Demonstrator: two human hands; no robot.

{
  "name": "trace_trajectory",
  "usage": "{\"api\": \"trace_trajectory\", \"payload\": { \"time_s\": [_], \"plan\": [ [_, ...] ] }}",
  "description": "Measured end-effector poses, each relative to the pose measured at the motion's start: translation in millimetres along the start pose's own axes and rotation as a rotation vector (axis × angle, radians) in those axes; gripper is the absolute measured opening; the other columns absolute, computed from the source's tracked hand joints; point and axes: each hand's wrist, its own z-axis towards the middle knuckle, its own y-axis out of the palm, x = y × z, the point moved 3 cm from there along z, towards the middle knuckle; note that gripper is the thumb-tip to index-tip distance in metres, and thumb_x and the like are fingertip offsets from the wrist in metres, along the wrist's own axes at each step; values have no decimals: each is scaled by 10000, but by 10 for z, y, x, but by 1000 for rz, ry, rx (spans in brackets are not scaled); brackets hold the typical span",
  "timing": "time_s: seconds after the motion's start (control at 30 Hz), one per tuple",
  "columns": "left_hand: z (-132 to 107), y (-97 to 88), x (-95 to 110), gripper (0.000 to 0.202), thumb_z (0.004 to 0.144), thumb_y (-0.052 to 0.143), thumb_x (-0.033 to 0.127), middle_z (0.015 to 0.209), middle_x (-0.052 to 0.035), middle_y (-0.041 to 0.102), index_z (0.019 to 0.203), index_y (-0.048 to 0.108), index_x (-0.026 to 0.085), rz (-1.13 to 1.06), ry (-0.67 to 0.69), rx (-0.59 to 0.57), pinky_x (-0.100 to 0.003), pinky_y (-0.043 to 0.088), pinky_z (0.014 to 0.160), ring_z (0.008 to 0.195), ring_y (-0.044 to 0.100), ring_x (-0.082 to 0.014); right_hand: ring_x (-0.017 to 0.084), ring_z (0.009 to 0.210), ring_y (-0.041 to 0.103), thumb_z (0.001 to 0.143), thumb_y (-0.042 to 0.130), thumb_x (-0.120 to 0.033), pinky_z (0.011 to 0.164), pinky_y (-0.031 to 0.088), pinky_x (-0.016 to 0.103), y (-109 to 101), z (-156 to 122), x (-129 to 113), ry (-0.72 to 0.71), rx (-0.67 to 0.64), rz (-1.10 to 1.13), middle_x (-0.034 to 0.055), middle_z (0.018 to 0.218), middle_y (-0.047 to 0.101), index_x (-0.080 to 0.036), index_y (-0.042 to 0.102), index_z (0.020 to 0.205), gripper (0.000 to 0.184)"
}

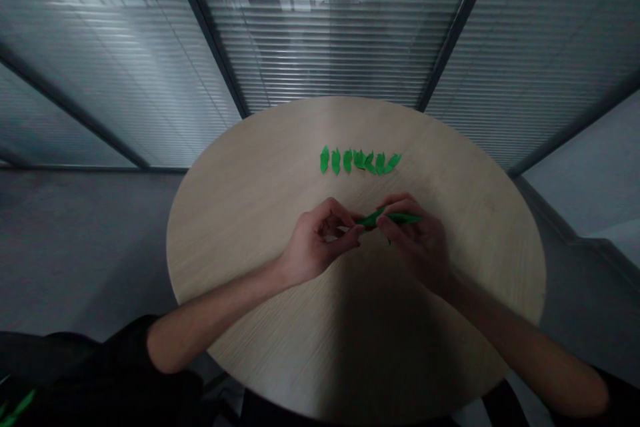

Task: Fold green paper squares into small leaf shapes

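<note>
My left hand point(325, 237) pinches one end of a narrow, bright green leaf point(371, 219) between thumb and fingertips. My right hand point(417, 237) grips the same piece farther along, and a pointed green tip sticks out past its thumb. Whether this is one folded leaf or more than one I cannot tell. Both hands are held over the middle of the table. Just beyond them, a row of several small green leaves point(349, 161) lies on the wood; those on the right sit close together and slant.
The round wooden table point(240, 213) fills the centre. Glass panels with blinds point(330, 60) stand behind its far edge. Grey floor point(100, 240) shows at the left. More green leaf-like strips point(23, 405) appear against dark fabric at the lower left corner.
</note>
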Motion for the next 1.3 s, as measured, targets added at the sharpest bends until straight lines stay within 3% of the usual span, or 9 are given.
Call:
{"api": "trace_trajectory", "payload": {
  "time_s": [0.23,0.37,0.67,0.87,1.3],
  "plan": [
    [10,5,-10,297,889,841,326,1065,-102,800,944,600,161,-23,-30,-11,-262,689,708,918,806,-204,161,891,675,966,721,-301,730,598,286,-31,14,-72,-68,68,-128,40,1034,654,-243,691,892,99],
    [11,-2,0,259,920,807,339,982,-94,802,955,621,161,13,-32,3,-261,687,698,944,814,-230,164,892,685,960,730,-295,735,609,289,-43,16,-91,-85,63,-151,43,1043,666,-245,694,893,91],
    [22,0,36,246,891,828,303,993,-84,780,913,634,153,22,-20,5,-231,670,685,890,805,-194,176,899,688,937,748,-257,753,614,321,-55,-3,-90,-108,59,-168,43,1059,657,-244,699,889,70],
    [20,29,-6,282,855,864,299,963,-72,785,887,632,143,-16,-66,29,-222,661,669,736,758,-129,192,929,687,927,747,-239,799,601,354,-34,-7,-88,-146,60,-217,41,1032,671,-249,695,877,74],
    [19,41,-40,290,901,830,304,1000,-84,804,912,578,161,-87,-53,18,-232,676,670,805,781,-152,168,858,655,918,730,-218,716,570,327,-11,-18,-62,-113,92,-212,29,1011,626,-243,634,879,107]
  ]
}}
